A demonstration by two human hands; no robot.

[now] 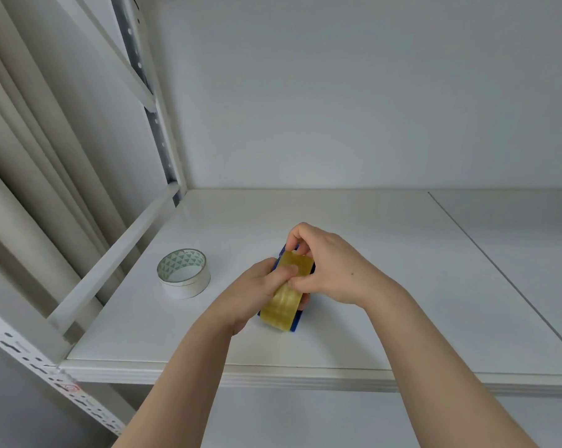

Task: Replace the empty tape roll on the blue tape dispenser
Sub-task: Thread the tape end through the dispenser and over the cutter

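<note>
A yellowish clear tape roll [284,305] sits in the blue tape dispenser [296,324], of which only thin blue edges show. Both rest on the white shelf [386,286] at its middle. My left hand [257,291] grips the roll and dispenser from the left, thumb on top of the tape. My right hand [331,270] comes from the right, with fingertips pinching at the far end of the roll and thumb pressing its side. An empty white cardboard tape core [183,273], green triangles printed inside, lies flat on the shelf to the left, apart from both hands.
A white metal rail [111,263] runs diagonally along the shelf's left side, with a perforated upright [157,124] at the back corner. A seam [499,273] splits the shelf board on the right. Pale curtains [21,156] hang at far left.
</note>
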